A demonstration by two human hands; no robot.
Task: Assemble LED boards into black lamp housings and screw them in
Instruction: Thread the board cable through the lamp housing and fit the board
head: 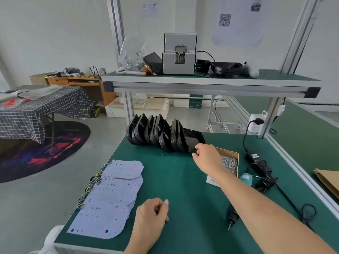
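Green matting covers the workbench [179, 180], and nearest the camera the left hand [153, 215] rests on it with its fingers loosely curled, holding nothing. Just to its left lies an overlapping stack of pale LED boards [110, 198], their coloured wires trailing off the bench's left edge. To the right of that hand, an electric screwdriver [232, 216] lies on the mat with its tip pointing toward the camera, untouched.

Further out, the right hand [206, 156] reaches across to the near end of a row of black housings [161, 134] that lean against one another like toppled books. Its fingers are bent at the edge of the endmost housing; whether they have closed on it I cannot tell. Just right of the hand sits an open cardboard box of screws [229, 163], and beyond that a black power adapter [254, 158] whose cable runs to a wall socket [256, 123].

The risks, as I judge them: the housings prop each other up, so pulling one from the end could let the rest slide or fall flat. The forearm passes right over the screw box, and a careless draw-back could tip it and scatter screws. The stacked boards overhang slightly at the near left corner, so a snagged wire could drag them off.
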